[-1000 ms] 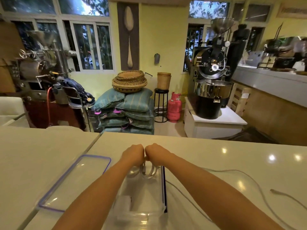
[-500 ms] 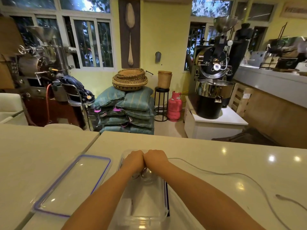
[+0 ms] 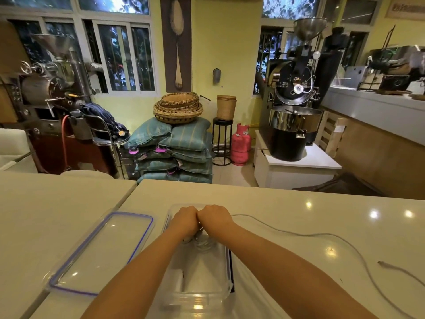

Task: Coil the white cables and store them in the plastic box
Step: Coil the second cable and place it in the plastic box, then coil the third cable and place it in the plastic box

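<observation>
On the left the box lid (image 3: 101,254) lies off on the counter (image 3: 276,208), and beside it the left hand (image 3: 185,221) and right hand (image 3: 216,218), knuckles touching, are both closed around 1 coiled white cable (image 3: 203,244) held down inside the clear plastic box (image 3: 226,282). Further right, a loose white cable (image 3: 322,234) trails uncoiled across the counter, so roughly half the job looks left.

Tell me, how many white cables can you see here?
2 for certain. One coiled cable sits under both hands in the plastic box. One loose cable trails across the counter on the right. The cable end further right may be a third.
</observation>
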Tool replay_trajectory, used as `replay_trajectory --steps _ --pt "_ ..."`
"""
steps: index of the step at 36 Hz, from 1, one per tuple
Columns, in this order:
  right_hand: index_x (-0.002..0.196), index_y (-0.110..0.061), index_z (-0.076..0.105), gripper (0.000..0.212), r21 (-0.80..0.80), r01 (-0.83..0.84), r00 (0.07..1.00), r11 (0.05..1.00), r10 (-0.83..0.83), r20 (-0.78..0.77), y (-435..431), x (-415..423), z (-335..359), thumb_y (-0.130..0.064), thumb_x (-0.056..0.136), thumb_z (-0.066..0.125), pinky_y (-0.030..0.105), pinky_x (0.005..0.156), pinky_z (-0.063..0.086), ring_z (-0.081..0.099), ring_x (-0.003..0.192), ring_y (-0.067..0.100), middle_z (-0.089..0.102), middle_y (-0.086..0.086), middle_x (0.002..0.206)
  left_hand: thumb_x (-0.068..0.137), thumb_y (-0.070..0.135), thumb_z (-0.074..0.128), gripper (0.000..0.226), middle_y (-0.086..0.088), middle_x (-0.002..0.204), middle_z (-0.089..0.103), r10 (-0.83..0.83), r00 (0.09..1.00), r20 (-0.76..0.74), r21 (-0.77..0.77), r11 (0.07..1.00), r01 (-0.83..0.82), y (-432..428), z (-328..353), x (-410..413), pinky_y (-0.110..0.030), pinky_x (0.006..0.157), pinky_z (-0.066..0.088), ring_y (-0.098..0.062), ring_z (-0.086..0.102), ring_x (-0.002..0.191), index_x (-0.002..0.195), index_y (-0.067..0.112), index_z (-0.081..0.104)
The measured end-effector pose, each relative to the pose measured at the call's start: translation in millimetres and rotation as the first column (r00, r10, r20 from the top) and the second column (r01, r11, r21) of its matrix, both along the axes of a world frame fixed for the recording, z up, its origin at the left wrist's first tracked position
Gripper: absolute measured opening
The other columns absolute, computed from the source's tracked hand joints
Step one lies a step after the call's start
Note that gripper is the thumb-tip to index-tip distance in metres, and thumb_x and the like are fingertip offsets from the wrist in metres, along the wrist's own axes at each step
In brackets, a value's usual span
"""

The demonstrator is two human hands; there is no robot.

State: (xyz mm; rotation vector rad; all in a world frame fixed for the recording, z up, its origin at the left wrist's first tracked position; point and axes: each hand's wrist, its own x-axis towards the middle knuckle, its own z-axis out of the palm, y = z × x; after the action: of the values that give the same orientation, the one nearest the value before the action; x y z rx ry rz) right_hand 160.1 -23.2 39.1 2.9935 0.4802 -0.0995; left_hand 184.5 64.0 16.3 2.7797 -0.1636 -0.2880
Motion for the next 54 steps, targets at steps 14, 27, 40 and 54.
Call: replay_trajectory --steps 14,27,40,54 --pt "0.11 0.001 0.054 0.025 0.111 0.0 0.998 0.994 -0.007 0.059 -15.1 -9.1 18.2 0.001 0.085 0.051 0.039 0.083 0.046 0.055 0.105 0.036 0.056 0.022 0.115 0.087 0.014 0.051 0.024 -0.016 0.111 0.064 -0.023 0.999 0.027 0.059 0.998 0.021 1.7 16.2 -6.4 -0.031 0.086 0.045 -0.028 0.059 0.101 0.106 0.002 0.061" --pt "0.107 0.0 0.061 0.028 0.367 0.073 0.989 0.927 -0.114 0.09 -96.5 -24.7 65.6 -0.015 0.084 0.06 0.038 0.088 0.047 0.055 0.104 0.031 0.062 0.018 0.112 0.087 0.013 0.047 0.02 -0.013 0.105 0.065 -0.094 0.981 0.172 -0.227 0.965 0.132 -38.5 64.5 -26.5 -0.035 0.081 0.048 -0.028 0.062 0.091 0.095 0.004 0.063" --pt "0.109 -0.01 0.062 0.029 0.249 0.205 0.853 0.947 -0.048 -0.52 -179.1 -101.3 41.6 -0.013 0.08 0.065 0.019 0.07 0.048 0.059 0.082 0.015 0.065 0.009 0.114 0.088 0.018 0.049 0.016 0.007 0.073 0.053 -0.366 0.925 0.097 -0.311 0.872 0.378 -124.3 56.3 -80.3 -0.017 0.054 0.044 -0.01 0.055 0.065 0.093 0.011 0.061" --pt "0.095 -0.003 0.065 0.027 0.43 0.208 0.874 0.878 0.03 -0.485 -156.2 -139.2 -5.4 -0.027 0.083 0.06 0.015 0.058 0.035 0.048 0.065 0.008 0.058 -0.003 0.073 0.088 0.015 0.046 0.019 0.001 0.076 0.057 -0.417 0.898 0.142 -0.296 0.847 0.441 -143.2 57.8 -110.3 -0.018 0.054 0.042 -0.011 0.055 0.063 0.093 0.007 0.062"
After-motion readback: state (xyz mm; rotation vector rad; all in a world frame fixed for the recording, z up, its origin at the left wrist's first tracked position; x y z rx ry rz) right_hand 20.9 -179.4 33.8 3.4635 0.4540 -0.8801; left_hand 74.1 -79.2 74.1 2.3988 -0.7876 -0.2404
